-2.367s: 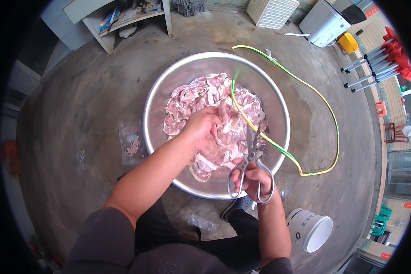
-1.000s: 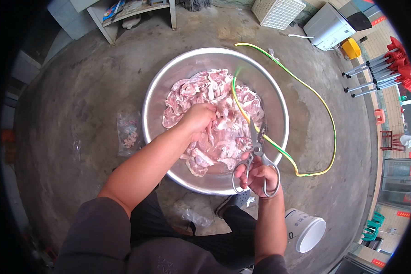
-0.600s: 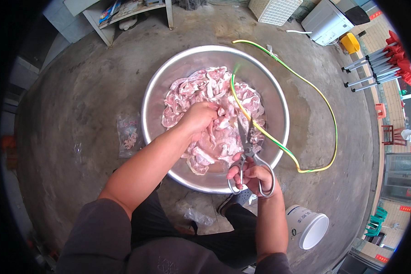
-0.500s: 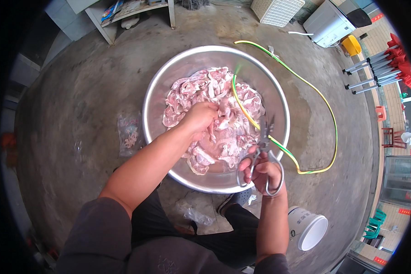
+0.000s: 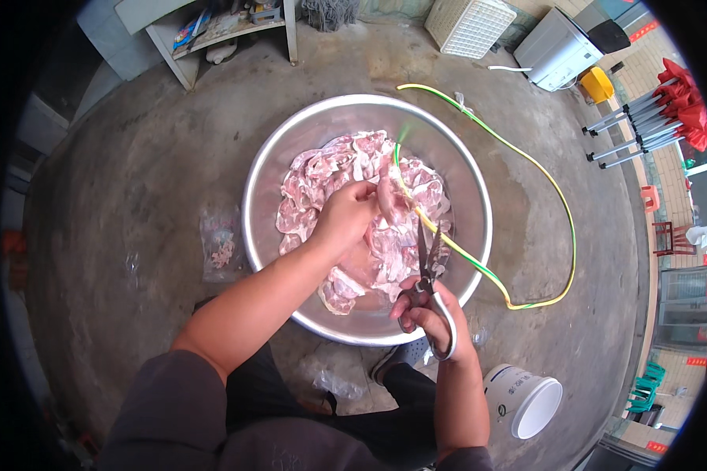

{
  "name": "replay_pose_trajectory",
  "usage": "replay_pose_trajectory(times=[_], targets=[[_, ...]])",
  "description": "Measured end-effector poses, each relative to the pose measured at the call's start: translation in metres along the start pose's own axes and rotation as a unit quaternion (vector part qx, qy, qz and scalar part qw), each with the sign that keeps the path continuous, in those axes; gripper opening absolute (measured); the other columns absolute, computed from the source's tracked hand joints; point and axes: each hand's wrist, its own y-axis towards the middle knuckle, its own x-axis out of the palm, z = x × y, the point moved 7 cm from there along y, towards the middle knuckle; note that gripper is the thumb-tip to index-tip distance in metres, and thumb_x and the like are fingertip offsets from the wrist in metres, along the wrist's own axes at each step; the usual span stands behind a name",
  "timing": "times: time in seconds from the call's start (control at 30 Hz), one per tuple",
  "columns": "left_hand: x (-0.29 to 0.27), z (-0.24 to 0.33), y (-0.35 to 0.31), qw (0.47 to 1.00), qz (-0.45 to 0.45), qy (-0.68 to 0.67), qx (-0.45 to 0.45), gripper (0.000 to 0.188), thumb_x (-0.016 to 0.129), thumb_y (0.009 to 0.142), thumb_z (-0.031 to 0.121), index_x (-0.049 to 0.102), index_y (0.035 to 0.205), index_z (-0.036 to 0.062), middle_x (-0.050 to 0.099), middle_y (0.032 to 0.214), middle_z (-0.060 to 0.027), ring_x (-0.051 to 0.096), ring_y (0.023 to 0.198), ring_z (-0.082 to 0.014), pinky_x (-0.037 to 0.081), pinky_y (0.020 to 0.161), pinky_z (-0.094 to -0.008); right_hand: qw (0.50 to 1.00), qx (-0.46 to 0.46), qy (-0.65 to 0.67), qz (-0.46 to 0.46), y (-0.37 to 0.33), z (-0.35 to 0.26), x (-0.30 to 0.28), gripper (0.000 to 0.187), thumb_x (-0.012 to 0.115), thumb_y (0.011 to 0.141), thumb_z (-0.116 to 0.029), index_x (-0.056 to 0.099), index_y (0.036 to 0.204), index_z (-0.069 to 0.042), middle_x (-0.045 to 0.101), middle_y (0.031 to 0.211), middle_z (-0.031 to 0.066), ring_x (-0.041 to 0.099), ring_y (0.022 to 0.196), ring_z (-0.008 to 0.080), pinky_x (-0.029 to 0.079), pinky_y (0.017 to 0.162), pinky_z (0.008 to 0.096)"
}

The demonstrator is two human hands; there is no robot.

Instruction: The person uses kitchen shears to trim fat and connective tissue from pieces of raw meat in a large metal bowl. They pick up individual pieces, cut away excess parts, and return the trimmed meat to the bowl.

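Observation:
A wide metal basin (image 5: 261, 177) stands on the floor before me, holding a heap of raw, pink meat pieces with pale skin (image 5: 314, 169). Over the heap, my left hand (image 5: 352, 213) is closed on a piece of raw meat (image 5: 390, 192), lifted at the fingers. My right hand (image 5: 428, 308) grips kitchen scissors (image 5: 426, 286) above the basin's near right rim. Their blades are parted and point away from me, toward the lifted piece. A yellow-green hose (image 5: 467, 255) crosses the basin's right rim and passes behind the blades, its end over the meat.
Outside the basin, the hose loops over the concrete floor on the right. A white bucket (image 5: 522, 402) lies on its side near my right forearm. Plastic bags (image 5: 221, 243) lie left of the basin. A shelf (image 5: 228, 35), a white crate (image 5: 470, 27) and a white appliance (image 5: 558, 49) stand farther back.
My left hand has raised a piece of meat from the heap. The scissors have turned and moved left, closer to that piece. The whole view has shifted slightly.

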Motion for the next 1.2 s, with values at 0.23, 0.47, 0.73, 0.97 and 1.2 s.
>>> replay_pose_trajectory(times=[0.23, 0.47, 0.73, 0.97, 1.2], targets=[[0.005, 0.022, -0.011, 0.961, 0.032, 0.153, 0.228, 0.015, 0.066, 0.093, 0.008, 0.067, 0.101, -0.0031, 0.059, 0.105, -0.0099, 0.061, 0.097, -0.0206, 0.048, 0.084, -0.031, 0.999, 0.011, -0.036, 0.007, 0.007, 0.012, -0.004, 0.041, 0.058, 0.089, 0.001, 0.054, 0.129, -0.003, 0.069, 0.095, 0.0058, 0.056, 0.075, 0.0078, 0.047, 0.067, 0.0222], [0.021, 0.035, -0.026, 0.927, 0.003, 0.25, 0.28, 0.012, 0.061, 0.098, 0.006, 0.066, 0.103, -0.0046, 0.053, 0.114, -0.0067, 0.057, 0.102, -0.0134, 0.047, 0.089, -0.0265, 0.998, 0.024, -0.046, 0.033, 0.01, 0.017, -0.006, 0.039, 0.06, 0.089, 0.0, 0.056, 0.128, -0.002, 0.067, 0.091, 0.0021, 0.054, 0.076, 0.0054, 0.042, 0.064, 0.0204], [0.026, 0.026, -0.026, 0.942, -0.014, 0.222, 0.25, 0.013, 0.064, 0.089, 0.0, 0.066, 0.101, -0.0035, 0.06, 0.106, -0.0109, 0.062, 0.1, -0.0236, 0.049, 0.087, -0.0318, 0.999, 0.007, 0.007, 0.048, 0.014, 0.019, -0.009, 0.035, 0.06, 0.091, 0.001, 0.057, 0.126, -0.002, 0.064, 0.086, 0.0023, 0.056, 0.073, 0.0062, 0.041, 0.059, 0.0212], [0.02, 0.03, -0.019, 0.933, 0.003, 0.312, 0.179, 0.02, 0.056, 0.091, -0.004, 0.066, 0.108, -0.0058, 0.06, 0.11, -0.0103, 0.06, 0.105, -0.0203, 0.046, 0.093, -0.0297, 0.995, 0.03, 0.047, 0.086, 0.014, 0.024, -0.008, 0.035, 0.06, 0.091, 0.002, 0.057, 0.125, -0.003, 0.061, 0.075, 0.0039, 0.051, 0.056, 0.0082, 0.036, 0.048, 0.0223], [-0.009, 0.038, -0.013, 0.896, 0.069, 0.385, 0.211, 0.021, 0.058, 0.087, -0.001, 0.066, 0.106, -0.0049, 0.06, 0.113, -0.012, 0.063, 0.104, -0.025, 0.049, 0.089, -0.0333, 0.983, -0.074, 0.105, 0.132, 0.0, -0.022, -0.029, 0.032, 0.055, 0.09, -0.002, 0.054, 0.122, 0.0, 0.06, 0.069, 0.0098, 0.046, 0.049, 0.0103, 0.036, 0.046, 0.0229]])
